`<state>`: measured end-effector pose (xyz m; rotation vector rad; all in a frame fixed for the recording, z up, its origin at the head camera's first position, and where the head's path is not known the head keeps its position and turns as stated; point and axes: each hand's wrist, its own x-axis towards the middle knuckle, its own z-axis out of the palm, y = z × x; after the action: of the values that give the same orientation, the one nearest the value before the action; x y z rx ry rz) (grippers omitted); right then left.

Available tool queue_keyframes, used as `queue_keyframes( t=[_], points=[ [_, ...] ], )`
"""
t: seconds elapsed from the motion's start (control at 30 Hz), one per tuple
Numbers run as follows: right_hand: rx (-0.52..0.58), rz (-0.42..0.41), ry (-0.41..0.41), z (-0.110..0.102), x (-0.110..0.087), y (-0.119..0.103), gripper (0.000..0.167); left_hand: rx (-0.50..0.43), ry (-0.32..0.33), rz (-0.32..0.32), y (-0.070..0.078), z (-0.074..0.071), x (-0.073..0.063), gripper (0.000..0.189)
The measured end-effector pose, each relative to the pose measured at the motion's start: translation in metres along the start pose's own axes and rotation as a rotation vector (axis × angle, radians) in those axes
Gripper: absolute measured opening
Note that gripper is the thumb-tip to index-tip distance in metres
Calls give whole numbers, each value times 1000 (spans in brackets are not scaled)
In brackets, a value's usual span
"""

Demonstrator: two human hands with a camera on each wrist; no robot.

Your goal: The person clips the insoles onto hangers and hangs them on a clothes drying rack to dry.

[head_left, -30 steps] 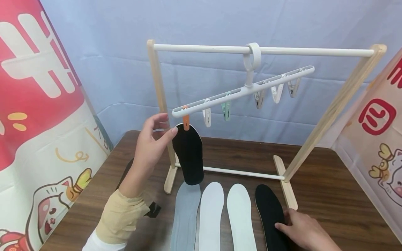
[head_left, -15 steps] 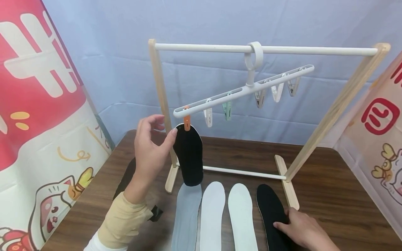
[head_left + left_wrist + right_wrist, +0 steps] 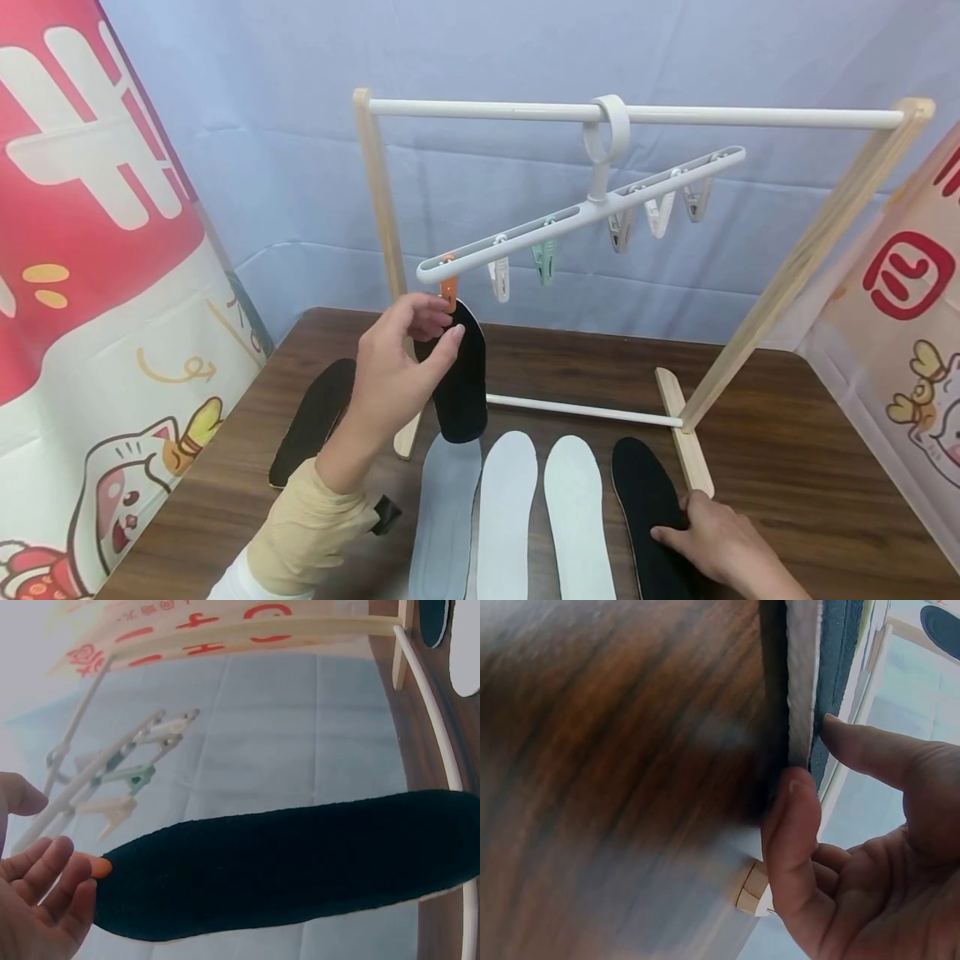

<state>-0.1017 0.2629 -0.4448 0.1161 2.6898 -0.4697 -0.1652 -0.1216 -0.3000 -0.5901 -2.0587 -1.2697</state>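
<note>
A black insole (image 3: 467,375) hangs upright from an orange clip (image 3: 449,292) at the near end of a white clip hanger (image 3: 525,237). My left hand (image 3: 401,358) is in front of the insole's upper part, its fingertips by the clip. In the left wrist view, the thumb stands apart from the fingers (image 3: 64,877), which are bent beside the orange clip; whether they touch it I cannot tell. My right hand (image 3: 723,537) pinches the edge of another black insole (image 3: 647,500) on the table. Its thumb (image 3: 855,746) is on top, and the index finger is at the lower edge.
Grey (image 3: 446,517), white (image 3: 510,508) and pale green (image 3: 576,508) insoles lie in a row on the table, with a black insole (image 3: 311,425) at left. The hanger hooks over the white rail (image 3: 480,110) of a wooden-legged rack. Several more clips hang from it.
My left hand has moved right, from the insole's left upper edge to in front of it, uncovering more of the black insole at left. The right hand stays at its insole.
</note>
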Motion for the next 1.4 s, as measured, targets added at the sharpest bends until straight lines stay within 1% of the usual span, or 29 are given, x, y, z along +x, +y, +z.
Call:
queue_keyframes(
  t=[0.13,0.33,0.57,0.73,0.8,0.97,1.1,1.2,1.4],
  points=[
    [18,7,4,0,0,0,82,-14,-41,-15,2,3,0,27],
    [38,16,3,1,0,0,82,-75,-95,-10,3,7,1,27],
    [66,9,4,3,-1,0,82,-63,-164,-22,4,9,2,32],
    [68,5,10,3,-2,0,82,-66,-189,-24,5,10,3,35],
    [63,2,9,2,-2,0,81,-84,-200,-21,6,10,4,37],
    [84,8,-22,1,-1,1,79,-136,-234,-15,6,13,7,42],
    [89,3,-31,1,-1,3,79,-152,-245,8,8,14,10,46],
    [94,-4,-28,1,0,5,79,-152,-238,16,10,16,12,48],
    [93,-10,-23,1,0,6,83,-154,-221,-13,16,19,15,51]
  ],
)
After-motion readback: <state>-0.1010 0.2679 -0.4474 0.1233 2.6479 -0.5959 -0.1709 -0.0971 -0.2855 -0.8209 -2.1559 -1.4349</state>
